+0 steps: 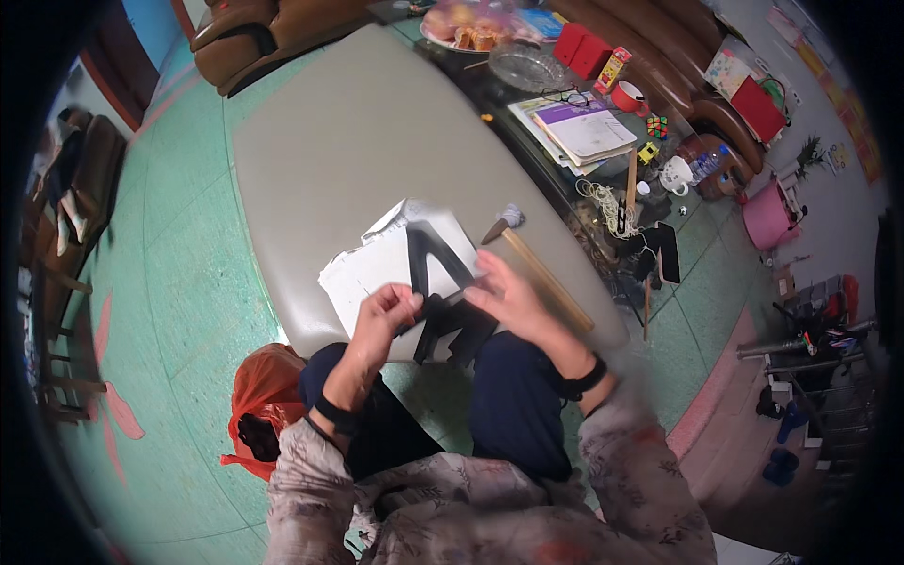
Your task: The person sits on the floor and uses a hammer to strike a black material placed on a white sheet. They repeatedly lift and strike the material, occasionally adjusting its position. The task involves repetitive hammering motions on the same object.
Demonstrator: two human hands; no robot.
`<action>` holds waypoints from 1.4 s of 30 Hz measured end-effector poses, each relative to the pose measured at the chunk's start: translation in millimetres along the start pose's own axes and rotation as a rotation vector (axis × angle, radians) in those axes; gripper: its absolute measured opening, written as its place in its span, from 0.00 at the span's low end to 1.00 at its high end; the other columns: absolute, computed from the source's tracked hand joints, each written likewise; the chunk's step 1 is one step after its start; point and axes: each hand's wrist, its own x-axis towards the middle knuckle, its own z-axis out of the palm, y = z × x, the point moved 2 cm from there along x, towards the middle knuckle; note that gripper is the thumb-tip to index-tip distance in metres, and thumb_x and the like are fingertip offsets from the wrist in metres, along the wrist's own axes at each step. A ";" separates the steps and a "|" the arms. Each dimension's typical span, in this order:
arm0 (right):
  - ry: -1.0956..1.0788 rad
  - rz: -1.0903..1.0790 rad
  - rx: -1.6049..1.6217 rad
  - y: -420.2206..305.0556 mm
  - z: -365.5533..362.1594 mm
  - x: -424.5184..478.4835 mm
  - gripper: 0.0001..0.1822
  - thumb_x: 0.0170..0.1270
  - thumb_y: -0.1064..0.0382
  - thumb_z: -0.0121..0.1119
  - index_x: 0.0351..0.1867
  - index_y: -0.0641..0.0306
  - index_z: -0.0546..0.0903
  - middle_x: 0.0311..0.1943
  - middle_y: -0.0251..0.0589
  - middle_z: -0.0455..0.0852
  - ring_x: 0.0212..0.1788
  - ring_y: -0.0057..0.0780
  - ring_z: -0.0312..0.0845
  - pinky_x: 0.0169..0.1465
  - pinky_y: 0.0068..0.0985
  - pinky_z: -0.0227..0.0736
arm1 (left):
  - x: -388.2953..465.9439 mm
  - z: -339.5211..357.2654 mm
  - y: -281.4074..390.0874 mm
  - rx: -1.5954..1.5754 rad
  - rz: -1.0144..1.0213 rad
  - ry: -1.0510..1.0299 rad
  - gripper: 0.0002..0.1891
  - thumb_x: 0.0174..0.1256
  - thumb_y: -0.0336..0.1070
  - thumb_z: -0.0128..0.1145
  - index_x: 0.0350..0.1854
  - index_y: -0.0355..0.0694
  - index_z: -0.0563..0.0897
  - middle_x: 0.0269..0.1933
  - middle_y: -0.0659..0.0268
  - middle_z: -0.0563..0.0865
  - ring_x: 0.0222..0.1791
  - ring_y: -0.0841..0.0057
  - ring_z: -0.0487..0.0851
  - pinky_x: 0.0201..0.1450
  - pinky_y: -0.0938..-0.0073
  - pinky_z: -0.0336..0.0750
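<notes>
Black strap pieces (458, 318) lie in a heap at the front edge of a grey padded surface, partly over white paper (360, 275). One black band (418, 258) bends into a pointed loop on the paper. My left hand (387, 314) pinches part of the black straps between thumb and fingertips. Just across from it, my right hand (510, 300) has its upper fingers spread and blurred. A narrow grey strip (455, 297) reaches its lower fingertips; whether they grip it is unclear. Beside this hand lies a hammer with a wooden handle (549, 281), its head (503, 224) partly covered by something pale.
An orange plastic bag (265, 395) with dark contents stands on the floor by my left knee. On the dark table (494, 120) at right are notebooks (583, 131), a glass dish (526, 67), a white mug (676, 175), tangled cord (606, 201) and a phone (667, 253).
</notes>
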 end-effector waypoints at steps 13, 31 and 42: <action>-0.107 0.196 0.212 -37.3 22.1 -72.9 0.10 0.68 0.67 0.53 0.41 0.73 0.79 0.31 0.39 0.84 0.30 0.22 0.83 0.33 0.20 0.78 | -58.4 41.0 -0.3 -0.107 -0.144 -0.209 0.09 0.61 0.34 0.61 0.40 0.36 0.81 0.34 0.65 0.85 0.34 0.79 0.81 0.41 0.79 0.73; 0.092 -0.507 -0.816 -70.1 43.7 -96.3 0.12 0.54 0.75 0.61 0.41 0.69 0.75 0.34 0.47 0.79 0.35 0.43 0.80 0.36 0.31 0.77 | -84.1 51.9 11.9 -0.034 -0.080 -0.084 0.05 0.61 0.29 0.60 0.32 0.33 0.83 0.29 0.63 0.86 0.28 0.81 0.83 0.34 0.82 0.77; 0.171 -0.724 -0.848 -81.1 42.5 -94.1 0.11 0.52 0.74 0.61 0.38 0.71 0.76 0.35 0.48 0.80 0.32 0.41 0.80 0.34 0.29 0.77 | -80.0 55.9 11.2 -0.051 -0.076 -0.053 0.05 0.60 0.29 0.60 0.30 0.33 0.82 0.28 0.64 0.86 0.27 0.82 0.82 0.32 0.84 0.75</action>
